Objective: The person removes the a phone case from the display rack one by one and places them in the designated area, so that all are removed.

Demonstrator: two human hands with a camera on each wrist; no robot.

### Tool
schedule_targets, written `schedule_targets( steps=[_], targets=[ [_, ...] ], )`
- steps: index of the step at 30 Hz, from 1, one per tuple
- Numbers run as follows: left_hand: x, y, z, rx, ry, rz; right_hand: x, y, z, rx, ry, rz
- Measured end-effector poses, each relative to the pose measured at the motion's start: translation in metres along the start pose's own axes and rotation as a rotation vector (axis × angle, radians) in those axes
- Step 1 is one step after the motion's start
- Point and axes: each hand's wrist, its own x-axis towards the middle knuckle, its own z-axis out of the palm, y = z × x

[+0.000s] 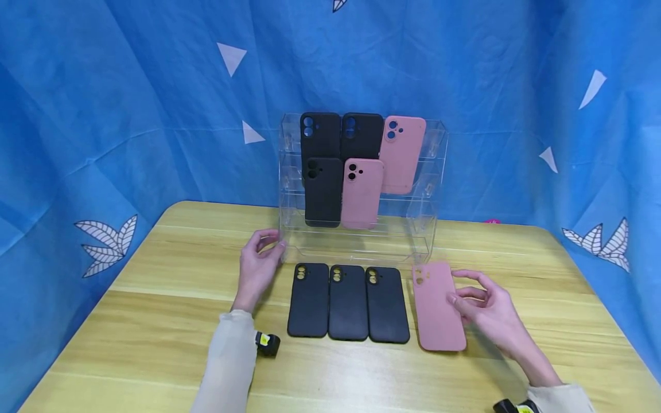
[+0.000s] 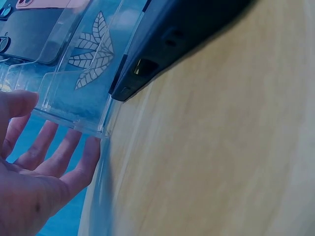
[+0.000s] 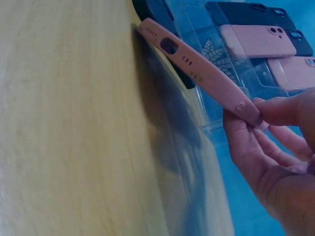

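Observation:
My right hand (image 1: 490,310) pinches the right edge of a pink phone case (image 1: 439,310) between thumb and fingers. In the right wrist view the pink case (image 3: 206,81) is seen from its port end, tilted, its held edge above the wood. Left of it three black phone cases (image 1: 348,304) lie in a row on the table. With its thumb and fingertips, my left hand (image 1: 257,261) touches the left side of a clear display rack (image 1: 403,241). The left wrist view shows the left hand's fingers (image 2: 61,152) spread along the rack's side wall.
Upright on the rack's tiers stand black phone cases (image 1: 323,192) and pink phone cases (image 1: 403,155). Behind the wooden table (image 1: 155,338) hangs a blue patterned cloth (image 1: 155,69). A dark wrist device (image 1: 267,344) sits by the left sleeve.

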Motion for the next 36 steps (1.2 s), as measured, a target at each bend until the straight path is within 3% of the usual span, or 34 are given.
schedule_targets(
  steps=[14, 27, 36],
  targets=[
    [-0.002, 0.002, -0.001, 0.004, -0.012, -0.01, 0.007, 0.003, 0.009, -0.047, -0.015, 0.089],
    [-0.001, 0.002, 0.0, 0.004, -0.013, -0.013, 0.011, 0.001, 0.018, -0.31, 0.039, 0.073],
    [-0.001, 0.0, 0.0, 0.005, -0.001, -0.003, 0.016, 0.0, 0.02, -0.424, 0.033, 0.058]
  ],
)
